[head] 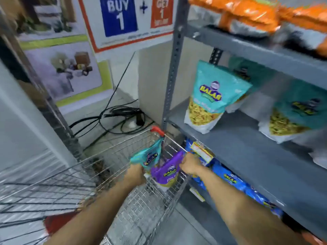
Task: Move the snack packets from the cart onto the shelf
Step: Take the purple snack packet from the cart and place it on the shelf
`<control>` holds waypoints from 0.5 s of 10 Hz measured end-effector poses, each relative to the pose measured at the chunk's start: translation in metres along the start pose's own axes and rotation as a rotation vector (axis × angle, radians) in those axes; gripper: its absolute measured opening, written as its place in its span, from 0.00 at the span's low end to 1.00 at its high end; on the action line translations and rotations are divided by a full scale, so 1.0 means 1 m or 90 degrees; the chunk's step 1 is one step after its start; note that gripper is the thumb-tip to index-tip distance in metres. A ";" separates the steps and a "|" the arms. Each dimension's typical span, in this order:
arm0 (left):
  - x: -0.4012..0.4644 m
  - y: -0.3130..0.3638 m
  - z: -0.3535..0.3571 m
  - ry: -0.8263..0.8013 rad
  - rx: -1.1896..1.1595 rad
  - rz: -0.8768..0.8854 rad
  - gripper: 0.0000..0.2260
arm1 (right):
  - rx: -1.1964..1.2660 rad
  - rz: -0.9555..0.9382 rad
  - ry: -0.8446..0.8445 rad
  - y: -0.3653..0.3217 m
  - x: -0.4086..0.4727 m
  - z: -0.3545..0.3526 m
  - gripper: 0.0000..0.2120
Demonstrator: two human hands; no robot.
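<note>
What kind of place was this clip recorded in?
Most likely a small grocery shop: a buy-one-get-one poster on the wall, a wire shopping cart, and grey metal shelving stocked with branded snack packets.

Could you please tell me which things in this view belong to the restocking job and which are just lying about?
Part of the job:
- teal snack packet in the left hand
- purple snack packet in the right hand
- wire cart
- grey shelf holding teal packets

Just lying about:
- black cables on the floor
- buy-one-get-one poster
- orange packets on the upper shelf
</note>
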State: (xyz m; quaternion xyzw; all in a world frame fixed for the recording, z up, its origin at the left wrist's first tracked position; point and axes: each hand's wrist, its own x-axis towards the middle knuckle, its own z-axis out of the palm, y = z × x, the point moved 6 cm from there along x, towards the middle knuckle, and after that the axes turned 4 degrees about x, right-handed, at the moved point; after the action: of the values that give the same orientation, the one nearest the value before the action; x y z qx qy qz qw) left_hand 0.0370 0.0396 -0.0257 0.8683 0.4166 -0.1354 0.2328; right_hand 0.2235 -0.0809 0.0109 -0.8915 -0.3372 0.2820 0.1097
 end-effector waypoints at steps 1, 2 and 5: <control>0.021 0.001 0.052 -0.116 -0.059 0.023 0.22 | 0.051 0.069 -0.069 0.017 0.039 0.037 0.18; 0.043 -0.004 0.097 -0.090 -0.307 -0.022 0.29 | 0.106 0.070 -0.096 0.026 0.073 0.061 0.15; 0.097 0.021 0.150 0.083 -0.627 -0.067 0.10 | 0.323 0.067 -0.069 0.065 0.132 0.101 0.17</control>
State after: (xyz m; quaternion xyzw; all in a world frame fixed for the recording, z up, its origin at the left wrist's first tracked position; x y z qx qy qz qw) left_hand 0.1074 0.0145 -0.1899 0.6398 0.4880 0.1203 0.5814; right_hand 0.2810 -0.0416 -0.1532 -0.8354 -0.2144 0.4103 0.2964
